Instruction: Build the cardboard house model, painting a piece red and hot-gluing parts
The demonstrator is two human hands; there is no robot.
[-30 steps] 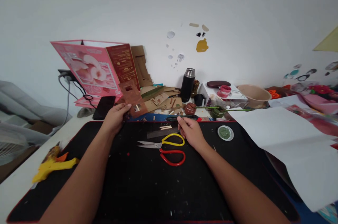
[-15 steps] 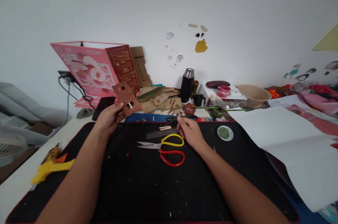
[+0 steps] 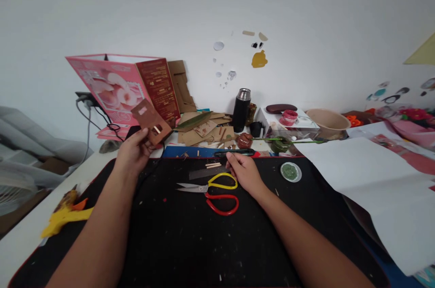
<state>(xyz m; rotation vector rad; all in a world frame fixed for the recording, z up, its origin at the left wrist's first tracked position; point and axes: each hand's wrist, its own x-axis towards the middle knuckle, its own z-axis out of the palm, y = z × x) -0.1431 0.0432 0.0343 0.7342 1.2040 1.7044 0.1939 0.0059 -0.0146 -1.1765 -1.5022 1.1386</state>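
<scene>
My left hand (image 3: 133, 153) pinches a reddish-brown folded card piece (image 3: 146, 118) with small window cut-outs, raised above the mat's back left edge. My right hand (image 3: 246, 171) rests low over the mat with its fingers curled in; what they hold, if anything, is hidden. Just left of it lie scissors (image 3: 201, 188) with one yellow and one red handle, blades pointing left. A dark ruler (image 3: 205, 173) and short wooden sticks (image 3: 213, 165) sit behind the scissors. Beyond my right fingertips is a dark, slim tool (image 3: 234, 152), perhaps a cutter.
A pink box (image 3: 112, 86) stands at the back left, near cardboard scraps (image 3: 204, 128) and a black flask (image 3: 241, 109). A small dish of green material (image 3: 290, 171) sits right of my hand. White paper (image 3: 374, 179) covers the right side; a yellow glue gun-like object (image 3: 63, 218) lies left.
My left hand has moved slightly left and tilted the brown card piece, so its upper part now leans left. My right hand stays nearly in place.
</scene>
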